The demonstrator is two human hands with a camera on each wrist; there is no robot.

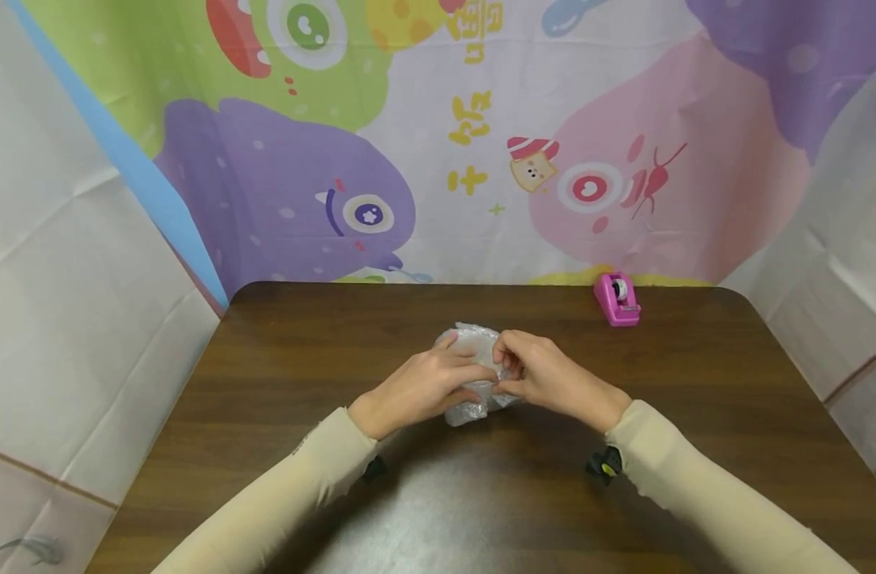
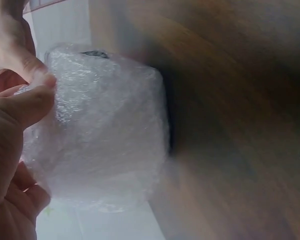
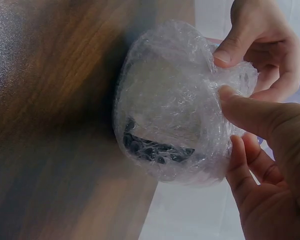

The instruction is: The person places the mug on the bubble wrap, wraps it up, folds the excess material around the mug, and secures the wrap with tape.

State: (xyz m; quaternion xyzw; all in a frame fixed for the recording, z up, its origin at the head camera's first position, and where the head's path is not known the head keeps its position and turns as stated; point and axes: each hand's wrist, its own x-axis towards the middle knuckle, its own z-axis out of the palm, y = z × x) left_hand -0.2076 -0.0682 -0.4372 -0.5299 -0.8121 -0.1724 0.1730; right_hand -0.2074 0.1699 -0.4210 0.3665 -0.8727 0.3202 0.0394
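Observation:
A bundle in clear bubble wrap (image 1: pixel 466 413) sits on the tabletop between the two hands. Through the wrap, the right wrist view shows a dark, black-patterned part (image 3: pixel 157 151) and a pale area; what is inside is otherwise hidden. My left hand (image 1: pixel 426 383) lies over the bundle's left and top, its thumb and fingers gripping the wrap. On the opposite side my right hand (image 1: pixel 552 379) pinches the wrap's upper edge between thumb and curled fingers. In the left wrist view the thumbs meet at the rim of the crinkled wrap (image 2: pixel 105 125).
A pink tape dispenser (image 1: pixel 617 301) with a roll in it stands at the back right of the dark wooden table (image 1: pixel 301 335). Behind the table hangs a cartoon-printed curtain (image 1: pixel 438 159). Pale panels (image 1: pixel 72 239) flank both sides.

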